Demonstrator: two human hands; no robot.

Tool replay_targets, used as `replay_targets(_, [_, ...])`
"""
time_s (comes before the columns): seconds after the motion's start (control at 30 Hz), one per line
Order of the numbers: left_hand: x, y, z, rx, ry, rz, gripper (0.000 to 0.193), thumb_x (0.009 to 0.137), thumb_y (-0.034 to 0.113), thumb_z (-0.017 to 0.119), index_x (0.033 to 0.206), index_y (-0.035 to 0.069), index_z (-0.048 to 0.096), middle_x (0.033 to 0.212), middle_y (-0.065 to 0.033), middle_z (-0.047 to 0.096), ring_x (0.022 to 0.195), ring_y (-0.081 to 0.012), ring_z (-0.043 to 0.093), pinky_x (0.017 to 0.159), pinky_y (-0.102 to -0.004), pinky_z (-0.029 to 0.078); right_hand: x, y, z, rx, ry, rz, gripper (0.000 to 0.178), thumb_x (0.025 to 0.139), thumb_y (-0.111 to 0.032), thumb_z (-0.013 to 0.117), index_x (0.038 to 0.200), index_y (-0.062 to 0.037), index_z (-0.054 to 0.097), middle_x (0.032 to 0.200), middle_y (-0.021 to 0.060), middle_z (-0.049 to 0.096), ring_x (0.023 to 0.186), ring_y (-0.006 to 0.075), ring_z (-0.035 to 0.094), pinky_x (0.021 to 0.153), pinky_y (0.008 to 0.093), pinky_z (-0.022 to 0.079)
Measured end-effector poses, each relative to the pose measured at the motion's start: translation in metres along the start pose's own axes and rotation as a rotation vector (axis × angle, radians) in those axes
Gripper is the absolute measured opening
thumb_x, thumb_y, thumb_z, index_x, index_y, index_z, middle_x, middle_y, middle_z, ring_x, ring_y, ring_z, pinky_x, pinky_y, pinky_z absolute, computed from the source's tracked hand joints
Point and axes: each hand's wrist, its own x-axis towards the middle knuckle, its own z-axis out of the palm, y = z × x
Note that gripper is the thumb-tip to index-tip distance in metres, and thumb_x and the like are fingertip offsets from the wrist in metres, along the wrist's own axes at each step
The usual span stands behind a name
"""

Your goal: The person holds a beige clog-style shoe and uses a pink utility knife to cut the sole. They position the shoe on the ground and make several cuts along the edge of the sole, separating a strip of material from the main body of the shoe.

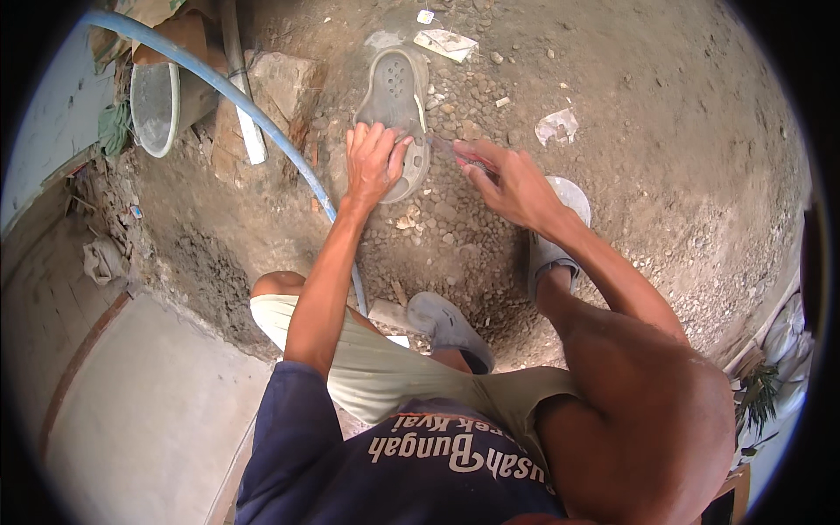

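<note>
A worn grey clog with small round holes lies on the gravelly ground in front of me. My left hand grips it across the middle, the fingers bent over it and the thumb turned to the right. Close to the clog's right edge, my right hand is closed round a slim tool with a red handle. Its thin dark tip points left at the clog; the exact kind of tool is too small to make out.
A blue hose curves down past the clog's left side. Beyond it are a broken block, a flat wooden strip and a grey oval basin. Paper scraps lie beyond the clog. My feet wear grey clogs.
</note>
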Motion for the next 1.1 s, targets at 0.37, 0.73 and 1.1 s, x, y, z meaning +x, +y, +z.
replay_targets(0.37, [-0.002,-0.007,0.004,-0.071,0.070,-0.036,0.016,0.092,0.010,0.080,0.102,0.002,0.071,0.084,-0.0108,0.058,0.082,-0.0313,0.053,0.077,-0.0435,0.040,0.012,-0.011,-0.003,-0.010,-0.176,0.164,0.038,0.104,-0.020,0.063,0.138,-0.0048,0.071,0.116,0.0233,0.079,0.099,0.0407,0.078,0.088,0.0477,0.060])
replay_targets(0.73, [-0.002,0.003,0.015,-0.121,0.127,-0.081,0.016,0.093,0.011,0.080,0.102,0.001,0.070,0.083,-0.0111,0.058,0.080,-0.0314,0.051,0.075,-0.0442,0.041,0.004,-0.003,-0.006,0.037,-0.113,0.057,0.039,0.103,-0.022,0.064,0.137,-0.0045,0.071,0.114,0.0237,0.079,0.092,0.0392,0.078,0.087,0.0472,0.060])
replay_targets(1.1, [-0.003,0.011,0.020,-0.085,0.190,-0.103,0.015,0.093,0.012,0.080,0.099,0.002,0.071,0.082,-0.0098,0.058,0.079,-0.0300,0.051,0.074,-0.0434,0.042,0.003,-0.008,-0.005,0.061,-0.097,0.037,0.040,0.102,-0.021,0.065,0.137,-0.0033,0.071,0.110,0.0230,0.080,0.088,0.0359,0.078,0.083,0.0454,0.061])
